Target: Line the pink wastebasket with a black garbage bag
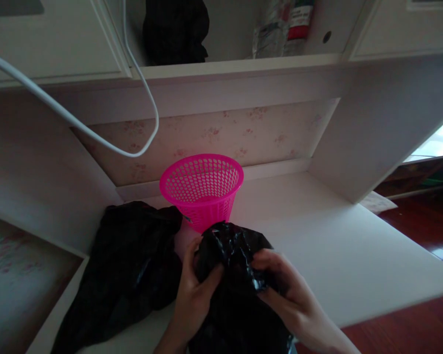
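Black plastic bag [236, 275], lower centre of the frame: I am gripping it with both hands, left hand [194, 290] and right hand [291, 295] each pinching crumpled film, over the white tabletop [354, 255]. Pink perforated basket [202, 189], centre, standing just behind the bag. Second heap of black plastic [125, 270], lower left. Risk: thin film may tear if I am pulling too hard; my knuckles could tip the light basket.

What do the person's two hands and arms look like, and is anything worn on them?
Both hands are bare: the left hand and the right hand show no gloves, rings or watch. The wrists are uncovered too, with no sleeve in view. The dim light hides finer details.
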{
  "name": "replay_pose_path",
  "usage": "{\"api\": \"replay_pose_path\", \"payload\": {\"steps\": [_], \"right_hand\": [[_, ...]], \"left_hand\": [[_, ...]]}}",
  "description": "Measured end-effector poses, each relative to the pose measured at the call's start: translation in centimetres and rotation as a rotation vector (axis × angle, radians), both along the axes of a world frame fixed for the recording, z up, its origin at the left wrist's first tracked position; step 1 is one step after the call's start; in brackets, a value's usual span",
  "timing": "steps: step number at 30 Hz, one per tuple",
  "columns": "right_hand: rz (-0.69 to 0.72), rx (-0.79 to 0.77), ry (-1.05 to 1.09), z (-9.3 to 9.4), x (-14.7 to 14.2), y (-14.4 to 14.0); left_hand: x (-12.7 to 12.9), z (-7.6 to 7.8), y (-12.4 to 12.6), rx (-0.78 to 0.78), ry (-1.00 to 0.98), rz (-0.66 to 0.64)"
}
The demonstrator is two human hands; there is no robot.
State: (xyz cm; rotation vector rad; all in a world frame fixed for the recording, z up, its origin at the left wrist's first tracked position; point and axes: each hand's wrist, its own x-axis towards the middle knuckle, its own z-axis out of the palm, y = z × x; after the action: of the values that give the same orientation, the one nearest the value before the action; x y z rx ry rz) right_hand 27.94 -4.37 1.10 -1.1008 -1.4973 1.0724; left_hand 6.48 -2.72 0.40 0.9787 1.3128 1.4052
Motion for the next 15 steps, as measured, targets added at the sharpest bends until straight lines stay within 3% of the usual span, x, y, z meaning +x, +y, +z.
{"api": "replay_pose_path", "payload": {"steps": [5,10,12,15], "right_hand": [[-0.052,0.392,-0.023,1.2,-1.3,-0.2],[-0.238,0.459,-0.062,0.5,-3.0,0.5],[-0.200,0.450,-0.070,0.4,-3.5,0.5],[0.016,0.423,-0.178,1.0,-3.6,0.4]], "left_hand": [[1.1,0.0,0.7,0.137,0.111,-0.103],[0.8,0.1,0.3,0.094,0.145,-0.307],[0.0,-0.4,-0.3,0.058,0.111,-0.484],[-1.6,-1.7,-1.3,0.026,-0.019,-0.708]]}}
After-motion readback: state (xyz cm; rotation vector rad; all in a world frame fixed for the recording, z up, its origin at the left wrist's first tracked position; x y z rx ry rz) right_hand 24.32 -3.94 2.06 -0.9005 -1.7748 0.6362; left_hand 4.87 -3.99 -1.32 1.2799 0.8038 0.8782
